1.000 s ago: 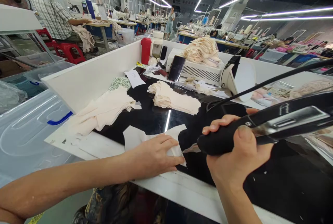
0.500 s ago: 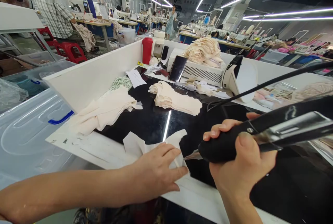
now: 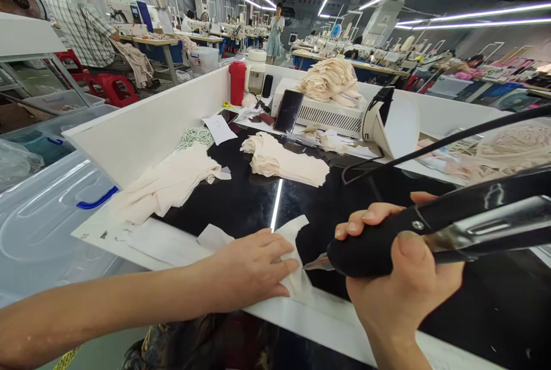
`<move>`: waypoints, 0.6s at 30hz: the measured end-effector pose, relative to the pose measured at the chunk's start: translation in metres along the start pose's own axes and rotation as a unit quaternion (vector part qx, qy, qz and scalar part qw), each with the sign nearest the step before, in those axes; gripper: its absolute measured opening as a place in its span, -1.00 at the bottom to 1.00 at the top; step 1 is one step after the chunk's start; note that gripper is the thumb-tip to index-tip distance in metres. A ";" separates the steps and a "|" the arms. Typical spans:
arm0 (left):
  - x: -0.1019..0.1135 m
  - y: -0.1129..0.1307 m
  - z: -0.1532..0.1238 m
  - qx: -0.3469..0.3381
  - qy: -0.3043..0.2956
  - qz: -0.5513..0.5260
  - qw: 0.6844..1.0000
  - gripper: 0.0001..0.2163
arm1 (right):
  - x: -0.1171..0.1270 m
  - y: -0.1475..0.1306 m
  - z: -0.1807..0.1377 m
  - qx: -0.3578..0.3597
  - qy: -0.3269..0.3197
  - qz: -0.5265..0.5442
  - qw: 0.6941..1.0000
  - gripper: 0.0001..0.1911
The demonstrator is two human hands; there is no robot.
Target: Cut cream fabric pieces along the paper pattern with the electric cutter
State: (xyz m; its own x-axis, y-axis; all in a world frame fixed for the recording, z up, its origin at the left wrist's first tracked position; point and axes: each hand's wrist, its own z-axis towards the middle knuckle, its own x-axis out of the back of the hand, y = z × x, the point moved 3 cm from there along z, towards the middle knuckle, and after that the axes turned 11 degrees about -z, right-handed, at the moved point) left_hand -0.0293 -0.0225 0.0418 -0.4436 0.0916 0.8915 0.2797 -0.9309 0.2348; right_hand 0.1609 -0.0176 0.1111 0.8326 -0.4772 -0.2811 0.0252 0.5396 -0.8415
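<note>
My left hand (image 3: 258, 267) presses on a thin white fabric piece (image 3: 297, 238) at the table's front edge, its fingers bent and closed on the cloth. Part of the cloth is hidden under that hand. My right hand (image 3: 400, 278) is wrapped round a black handheld tool (image 3: 365, 252) with a silver lever and a pointed metal tip. The tip touches or nearly touches the fabric's right side, close to my left fingertips. Beyond my hands lie a stack of cream fabric pieces (image 3: 284, 158) and a looser cream pile (image 3: 167, 183).
A white-edged table with a black glossy top (image 3: 245, 203) has low white walls (image 3: 150, 120). Toward its back stand a red bottle (image 3: 237, 83), a phone (image 3: 288, 111), a white machine (image 3: 331, 120) bearing cloth, and a lamp (image 3: 394, 126). A black cable (image 3: 451, 133) crosses at right.
My left hand has shifted slightly left over the fabric, covering more of its middle. The right hand keeps its hold, with the tool tip still at the fabric's edge. The view has turned slightly.
</note>
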 end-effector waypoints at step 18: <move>-0.002 -0.007 -0.003 0.005 -0.015 -0.017 1.000 -0.66 | -0.002 -0.002 0.000 0.001 0.002 0.000 1.000 -0.52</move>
State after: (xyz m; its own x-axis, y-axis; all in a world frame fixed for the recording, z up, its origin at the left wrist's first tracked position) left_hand -0.0329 -0.0178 0.0370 -0.4277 0.1346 0.8938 0.2731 -0.9234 0.2698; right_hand 0.1590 -0.0173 0.1132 0.8304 -0.4802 -0.2827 0.0260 0.5403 -0.8411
